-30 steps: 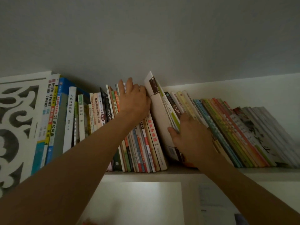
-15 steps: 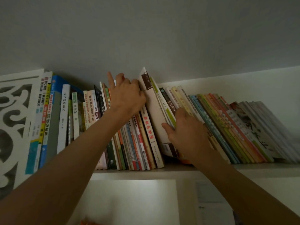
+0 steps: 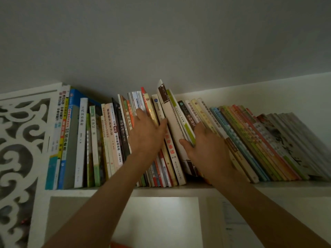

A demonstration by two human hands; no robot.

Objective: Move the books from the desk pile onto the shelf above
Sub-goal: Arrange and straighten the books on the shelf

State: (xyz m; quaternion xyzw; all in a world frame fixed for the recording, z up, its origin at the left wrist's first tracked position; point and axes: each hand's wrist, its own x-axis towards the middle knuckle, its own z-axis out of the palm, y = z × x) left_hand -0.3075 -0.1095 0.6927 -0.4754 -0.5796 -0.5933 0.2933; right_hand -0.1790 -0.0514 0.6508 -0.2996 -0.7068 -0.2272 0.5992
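A long row of books fills the white shelf (image 3: 179,191). The left part stands upright; the right part leans left. Between them a tall white book (image 3: 172,126) with a dark top pokes above the others, tilted left. My left hand (image 3: 146,135) presses flat on the spines of the upright books beside it, fingers straight and thumb touching the white book's edge. My right hand (image 3: 206,149) holds the lower part of the white book with the thin green-spined books (image 3: 189,133) behind it, thumb on the cover and fingers curled over the leaning spines.
A white carved fretwork panel (image 3: 18,140) closes the shelf's left end. The ceiling is close above the book tops. Below the shelf is a lit compartment (image 3: 157,221) with a paper sheet (image 3: 232,221) at its right. Something orange (image 3: 118,245) shows at the bottom edge.
My left hand slid down from the book tops onto the spines and its fingers flattened. My right hand stays on the same books. The tall white book stands slightly more upright.
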